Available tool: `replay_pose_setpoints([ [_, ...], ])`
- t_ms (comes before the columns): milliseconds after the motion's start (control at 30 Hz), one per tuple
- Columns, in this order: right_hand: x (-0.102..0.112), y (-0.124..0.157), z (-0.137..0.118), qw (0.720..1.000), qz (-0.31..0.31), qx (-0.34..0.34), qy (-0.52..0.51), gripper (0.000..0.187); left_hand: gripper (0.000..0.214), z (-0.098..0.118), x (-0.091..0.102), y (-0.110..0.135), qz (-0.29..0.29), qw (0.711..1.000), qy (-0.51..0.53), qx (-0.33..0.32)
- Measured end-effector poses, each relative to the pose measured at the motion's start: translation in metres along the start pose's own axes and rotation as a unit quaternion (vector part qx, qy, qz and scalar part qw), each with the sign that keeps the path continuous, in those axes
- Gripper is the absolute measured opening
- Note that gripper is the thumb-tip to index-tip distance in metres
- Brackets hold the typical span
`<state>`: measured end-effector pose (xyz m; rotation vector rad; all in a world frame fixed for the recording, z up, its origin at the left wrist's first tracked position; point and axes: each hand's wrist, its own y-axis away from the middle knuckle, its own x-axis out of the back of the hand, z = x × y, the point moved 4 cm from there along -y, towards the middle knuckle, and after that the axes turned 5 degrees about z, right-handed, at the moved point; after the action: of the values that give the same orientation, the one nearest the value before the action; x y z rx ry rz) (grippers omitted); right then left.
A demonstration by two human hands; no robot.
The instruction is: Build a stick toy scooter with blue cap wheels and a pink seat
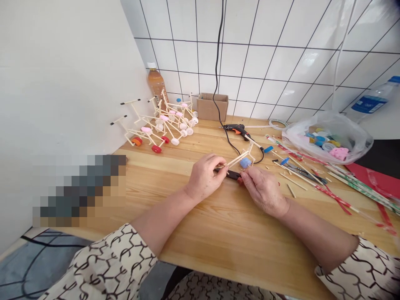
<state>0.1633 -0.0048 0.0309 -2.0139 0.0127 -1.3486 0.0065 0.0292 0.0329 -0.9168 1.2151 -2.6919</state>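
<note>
My left hand (206,177) is closed in a pinch on the near end of a small model of wooden sticks (237,159). A blue bottle cap (245,163) sits on the model like a wheel. At that cap, the fingers of my right hand (265,191) are pressed together and appear to grip the model; their tips are partly hidden. Between the two hands, a black flat object (231,175) lies on the table beneath the sticks, with something dark red beside my right fingertips.
Several finished-looking stick models (164,118) with cap wheels stand at the back left, by a tea bottle (155,81). A cardboard box (212,107), glue gun (237,130), scissors (304,171), loose sticks (293,181) and a plastic bag of caps (328,139) lie around the hands.
</note>
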Motion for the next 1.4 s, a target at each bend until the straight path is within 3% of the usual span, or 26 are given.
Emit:
replay_pose_setpoints([
  [167, -0.001, 0.004, -0.009, 0.998, 0.015, 0.056, 0.005, 0.038, 0.003, -0.001, 0.0, 0.0, 0.0, 1.0, 0.006, 0.003],
  [500, -0.011, 0.008, -0.027, 0.987, -0.048, 0.151, -0.01, 0.019, 0.004, -0.002, 0.0, 0.0, 0.001, 1.0, 0.009, 0.008],
  [1400, -0.014, 0.012, -0.028, 0.985, -0.046, 0.166, -0.022, 0.02, 0.003, -0.002, 0.001, 0.0, 0.002, 1.0, 0.002, 0.018],
])
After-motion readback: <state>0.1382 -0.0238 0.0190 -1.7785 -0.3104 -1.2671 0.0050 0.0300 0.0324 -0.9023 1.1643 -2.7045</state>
